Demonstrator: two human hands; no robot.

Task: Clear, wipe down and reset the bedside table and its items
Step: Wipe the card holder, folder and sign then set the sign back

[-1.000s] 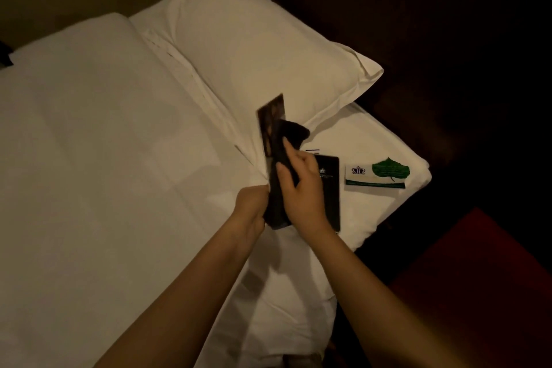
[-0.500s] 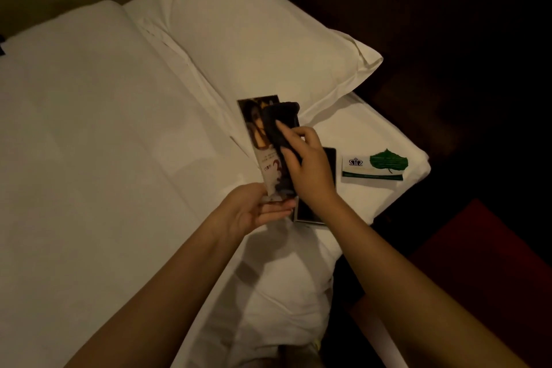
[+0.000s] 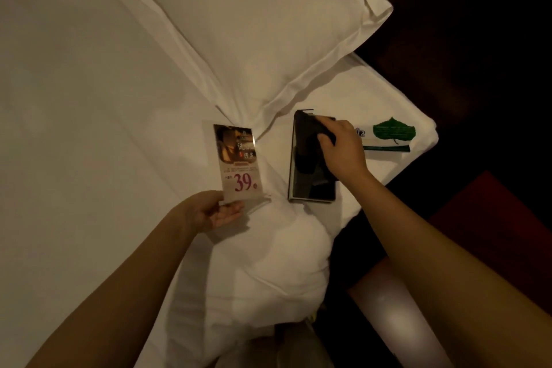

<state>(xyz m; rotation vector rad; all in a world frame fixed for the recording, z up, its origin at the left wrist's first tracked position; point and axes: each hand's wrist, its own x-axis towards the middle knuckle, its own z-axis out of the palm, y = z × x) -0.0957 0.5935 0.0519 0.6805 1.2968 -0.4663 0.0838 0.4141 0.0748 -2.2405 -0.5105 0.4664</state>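
Note:
A clear acrylic sign stand (image 3: pixel 239 163) with a photo card reading "39" lies on the white bed (image 3: pixel 89 128). My left hand (image 3: pixel 213 212) holds its lower end, palm up. A dark folder (image 3: pixel 310 167) lies flat on the bed to the right. My right hand (image 3: pixel 343 148) presses a dark cloth (image 3: pixel 316 143) onto the folder's top. A white card with a green leaf (image 3: pixel 392 134) lies just right of that hand, partly hidden by it.
A white pillow (image 3: pixel 254 24) fills the upper middle. The bed's corner ends at the right, beside dark furniture and floor (image 3: pixel 478 39). A red surface (image 3: pixel 493 233) sits at the lower right. Bunched white duvet (image 3: pixel 268 263) hangs below the hands.
The sign stand went from upright in front of me down onto the bed, left hand still on it. My right hand took the cloth off the sign and onto the dark folder.

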